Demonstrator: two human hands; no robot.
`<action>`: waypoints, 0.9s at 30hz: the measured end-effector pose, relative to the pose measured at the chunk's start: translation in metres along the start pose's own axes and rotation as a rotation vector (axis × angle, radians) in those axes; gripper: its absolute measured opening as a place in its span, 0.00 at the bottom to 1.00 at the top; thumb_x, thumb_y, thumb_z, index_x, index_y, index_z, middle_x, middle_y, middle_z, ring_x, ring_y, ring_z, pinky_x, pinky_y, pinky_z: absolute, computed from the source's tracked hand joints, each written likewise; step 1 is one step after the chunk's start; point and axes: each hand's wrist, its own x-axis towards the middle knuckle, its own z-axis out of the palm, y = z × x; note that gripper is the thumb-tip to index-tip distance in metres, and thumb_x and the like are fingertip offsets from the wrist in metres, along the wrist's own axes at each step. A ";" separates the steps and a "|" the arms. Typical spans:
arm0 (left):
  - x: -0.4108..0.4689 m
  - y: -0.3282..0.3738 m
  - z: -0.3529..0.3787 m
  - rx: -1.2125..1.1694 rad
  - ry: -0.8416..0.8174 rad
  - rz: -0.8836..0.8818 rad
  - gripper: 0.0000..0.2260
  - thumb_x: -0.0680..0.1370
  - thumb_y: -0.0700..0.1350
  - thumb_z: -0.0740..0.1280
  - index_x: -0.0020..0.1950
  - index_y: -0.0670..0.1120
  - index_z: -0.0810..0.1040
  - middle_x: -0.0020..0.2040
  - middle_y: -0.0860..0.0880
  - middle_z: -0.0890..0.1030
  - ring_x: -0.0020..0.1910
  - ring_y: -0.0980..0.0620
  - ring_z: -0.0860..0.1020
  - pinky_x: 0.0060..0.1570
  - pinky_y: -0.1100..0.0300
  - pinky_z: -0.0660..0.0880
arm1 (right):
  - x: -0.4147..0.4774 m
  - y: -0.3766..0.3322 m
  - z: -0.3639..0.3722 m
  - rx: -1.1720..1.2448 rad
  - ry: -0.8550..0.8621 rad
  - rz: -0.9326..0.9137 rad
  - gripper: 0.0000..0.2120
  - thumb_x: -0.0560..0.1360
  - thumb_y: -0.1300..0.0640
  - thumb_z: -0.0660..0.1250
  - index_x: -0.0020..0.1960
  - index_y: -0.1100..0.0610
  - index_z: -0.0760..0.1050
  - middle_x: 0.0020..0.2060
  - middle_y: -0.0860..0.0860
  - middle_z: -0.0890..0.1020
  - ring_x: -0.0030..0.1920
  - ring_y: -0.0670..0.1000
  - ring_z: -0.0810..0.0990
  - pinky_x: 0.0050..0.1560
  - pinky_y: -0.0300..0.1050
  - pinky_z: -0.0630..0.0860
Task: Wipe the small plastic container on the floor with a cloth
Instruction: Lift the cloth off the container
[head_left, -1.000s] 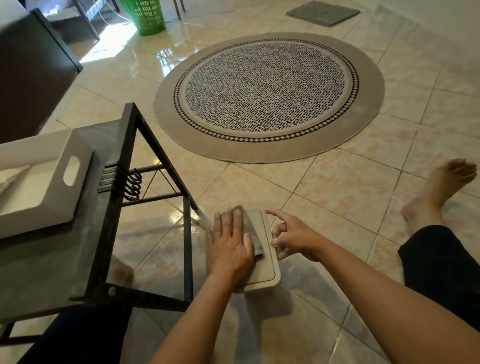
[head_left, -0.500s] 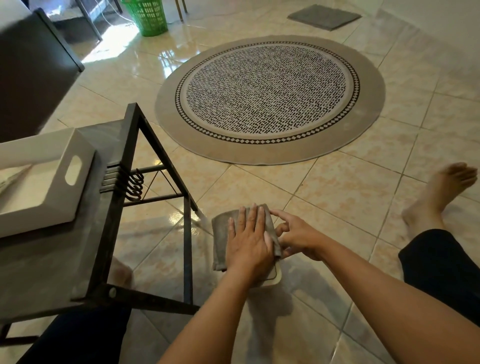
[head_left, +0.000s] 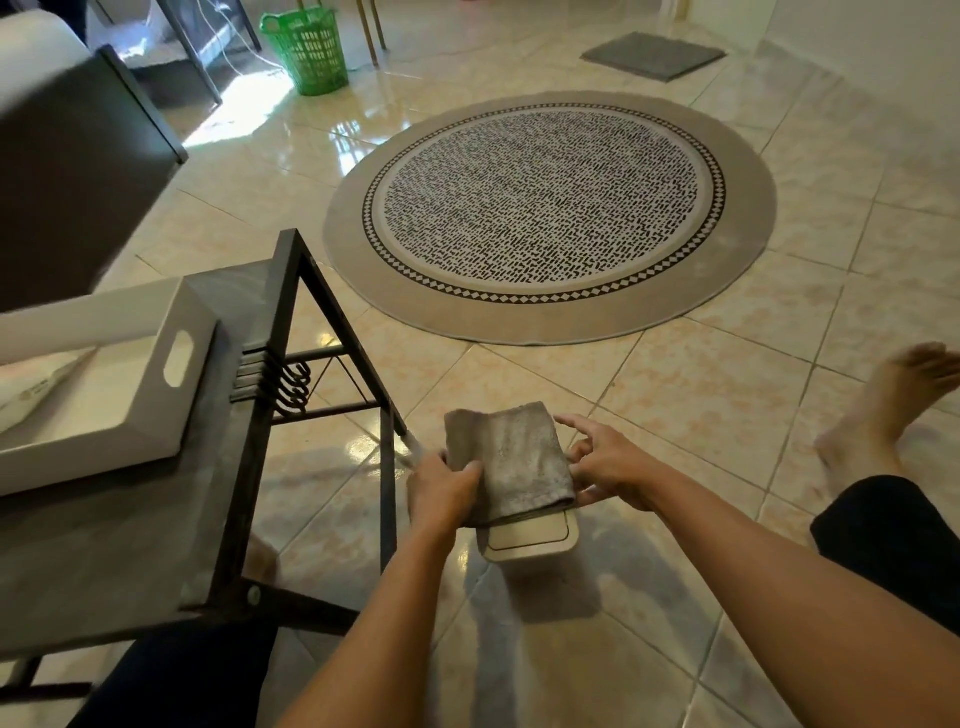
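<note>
A small beige plastic container (head_left: 530, 540) with a lid stands on the tiled floor just in front of me. A grey cloth (head_left: 511, 460) lies draped over most of its top, so only the near end shows. My left hand (head_left: 441, 488) grips the cloth's left edge, thumb on top. At the container's right side my right hand (head_left: 605, 465) has its fingers curled against the cloth's right edge; whether it holds the container I cannot tell.
A black metal side table (head_left: 249, 467) stands close on the left, carrying a white tray (head_left: 130, 410). A round patterned rug (head_left: 550, 213) lies ahead, a green basket (head_left: 309, 52) and a grey mat (head_left: 652, 54) beyond. My bare foot (head_left: 883, 405) rests at right.
My left hand went from pressing flat on the cloth to gripping its left edge. The cloth spread out over the container's top. The view shifted slightly.
</note>
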 end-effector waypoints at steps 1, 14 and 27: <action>-0.004 0.006 -0.001 0.044 0.045 0.079 0.09 0.78 0.45 0.69 0.56 0.48 0.73 0.49 0.47 0.79 0.45 0.50 0.81 0.41 0.53 0.83 | 0.000 0.000 0.002 -0.003 0.027 -0.004 0.41 0.72 0.77 0.65 0.78 0.50 0.59 0.43 0.57 0.77 0.40 0.53 0.81 0.36 0.49 0.85; -0.089 0.128 -0.094 -0.009 0.151 0.650 0.11 0.78 0.43 0.70 0.47 0.57 0.70 0.42 0.57 0.78 0.42 0.68 0.79 0.31 0.73 0.75 | -0.050 -0.118 0.053 0.263 -0.073 -0.291 0.33 0.76 0.44 0.69 0.75 0.38 0.56 0.61 0.55 0.79 0.53 0.55 0.83 0.43 0.48 0.83; -0.102 0.138 -0.307 0.228 0.591 0.486 0.10 0.76 0.43 0.71 0.56 0.47 0.74 0.47 0.48 0.78 0.45 0.48 0.78 0.41 0.55 0.76 | -0.106 -0.274 0.173 -0.398 0.005 -0.821 0.22 0.71 0.67 0.73 0.63 0.54 0.78 0.48 0.43 0.76 0.52 0.48 0.76 0.49 0.43 0.81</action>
